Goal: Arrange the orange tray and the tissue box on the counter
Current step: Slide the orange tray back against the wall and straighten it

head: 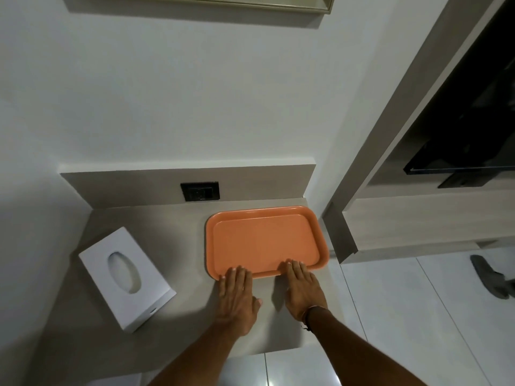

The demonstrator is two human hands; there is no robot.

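Note:
An orange tray [262,240] lies flat at the back right of the beige counter [172,263], close to the counter's right edge. It holds nothing. My left hand [237,296] lies flat, palm down, with its fingertips on the tray's near rim at the left corner. My right hand [302,288] lies the same way with its fingertips on the near rim further right. Neither hand grips anything. A white tissue box [126,278] with an oval opening on top sits on the counter's left side, turned at an angle, apart from both hands.
A black wall socket [200,191] sits in the low backsplash behind the tray. The counter ends just right of the tray, with white floor tiles [404,316] below. A grey slipper [492,277] lies on the floor at the right. A dark screen [473,135] hangs on the right wall.

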